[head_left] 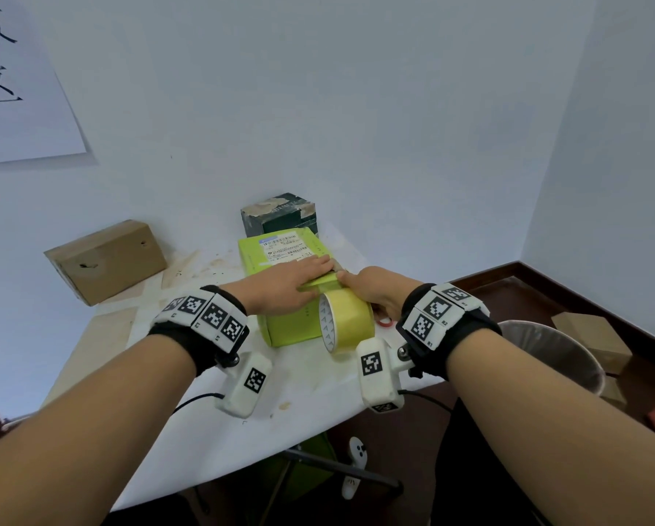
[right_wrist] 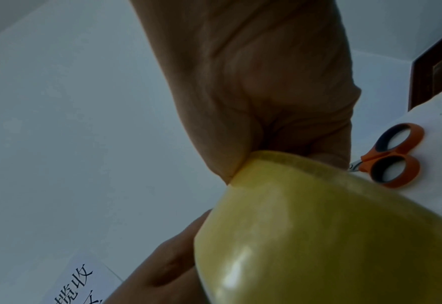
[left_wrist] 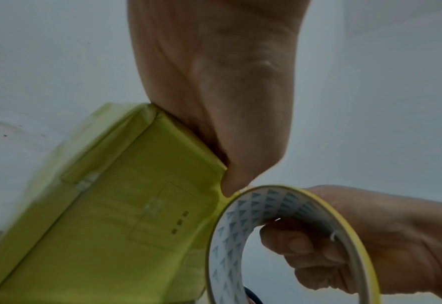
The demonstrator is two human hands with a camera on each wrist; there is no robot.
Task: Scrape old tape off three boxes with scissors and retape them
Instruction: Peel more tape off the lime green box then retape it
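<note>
While my left hand [head_left: 280,286] lies flat, fingers straight, pressing the top of the green box [head_left: 280,260] at frame center, my right hand [head_left: 375,290] curls around the yellow tape roll [head_left: 347,322] at the box's near right edge. Scissors [right_wrist: 393,156] lie just beside it; bare table [head_left: 204,430] spreads lower left.

Left hand [head_left: 285,288]: flat, palm down, fingers straight, pressing.
Right hand [head_left: 375,288]: fingers curled through a roll, gripping; just right of the left.
</note>
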